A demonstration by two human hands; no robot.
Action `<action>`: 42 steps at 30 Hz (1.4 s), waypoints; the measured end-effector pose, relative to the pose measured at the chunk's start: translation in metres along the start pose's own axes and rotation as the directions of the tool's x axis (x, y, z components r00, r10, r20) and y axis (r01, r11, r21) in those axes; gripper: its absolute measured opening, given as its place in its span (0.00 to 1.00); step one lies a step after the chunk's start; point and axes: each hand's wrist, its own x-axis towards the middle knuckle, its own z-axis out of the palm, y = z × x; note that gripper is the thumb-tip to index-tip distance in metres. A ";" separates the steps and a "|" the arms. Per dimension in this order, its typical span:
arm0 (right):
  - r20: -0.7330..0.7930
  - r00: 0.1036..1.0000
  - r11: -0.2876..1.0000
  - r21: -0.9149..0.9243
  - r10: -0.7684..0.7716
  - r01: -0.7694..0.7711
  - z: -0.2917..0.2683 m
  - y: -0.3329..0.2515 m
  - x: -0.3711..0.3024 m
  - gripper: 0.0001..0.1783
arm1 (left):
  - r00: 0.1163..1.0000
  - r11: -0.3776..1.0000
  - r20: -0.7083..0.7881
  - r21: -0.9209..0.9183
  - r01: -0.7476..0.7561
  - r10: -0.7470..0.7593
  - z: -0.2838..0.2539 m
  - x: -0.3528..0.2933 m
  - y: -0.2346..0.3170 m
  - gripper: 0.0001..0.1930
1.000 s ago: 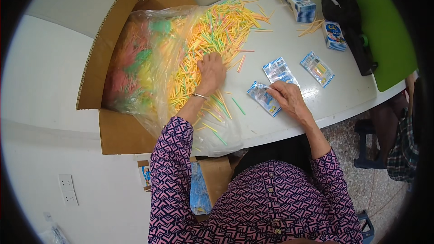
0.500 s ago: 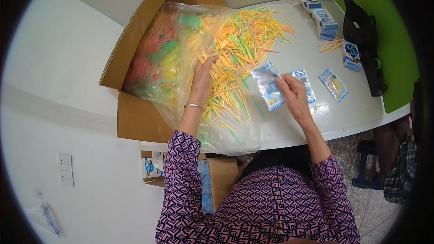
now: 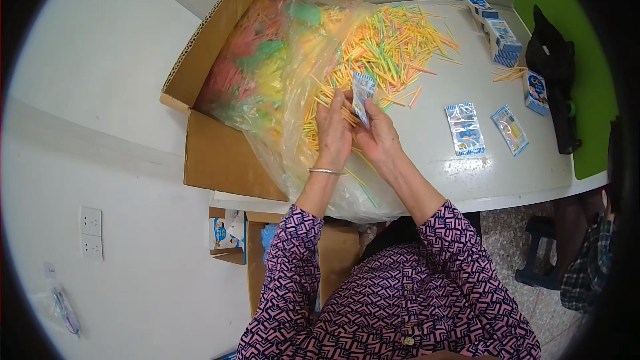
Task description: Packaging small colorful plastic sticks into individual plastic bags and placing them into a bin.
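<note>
My left hand (image 3: 333,130) is closed around several thin pale-orange sticks that look like candy sticks. Pinched in my right hand (image 3: 379,137) is a small blue-and-white striped packet (image 3: 363,93), held upright against the left fingers. Whether any sticks are inside that packet is hidden. Behind both hands spreads a loose pile of yellow, orange, green and pink sticks (image 3: 393,43), spilling from a clear plastic bag (image 3: 299,87) in an open cardboard box (image 3: 227,163). To the right lie a flat silvery packet (image 3: 465,130) and another packet with sticks showing through (image 3: 511,131).
Small blue-and-white boxes (image 3: 503,41) stand stacked at the back right, with one box (image 3: 535,91) nearer. A few sticks (image 3: 509,74) lie beside it. A black object (image 3: 552,60) runs along the green panel (image 3: 593,93). Below the table edge is another cardboard box (image 3: 339,260).
My right hand has brought the packet left to meet my left hand, which has come slightly right with its sticks. The whole view has shifted a little.
</note>
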 end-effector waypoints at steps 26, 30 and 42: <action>0.282 0.959 0.566 -0.789 -0.017 0.241 -0.046 -0.080 -0.034 0.11 | 1.000 0.991 0.023 -0.131 0.021 -0.018 0.005 0.015 0.037 0.10; 0.284 0.955 0.599 -0.781 0.085 0.179 -0.048 -0.086 -0.042 0.12 | 0.995 0.990 0.055 -0.106 0.091 -0.085 0.015 0.009 0.042 0.10; 0.285 0.943 0.654 -0.749 0.172 0.107 -0.058 -0.093 -0.042 0.13 | 0.996 0.979 0.063 0.199 0.043 -0.056 0.043 -0.024 0.022 0.20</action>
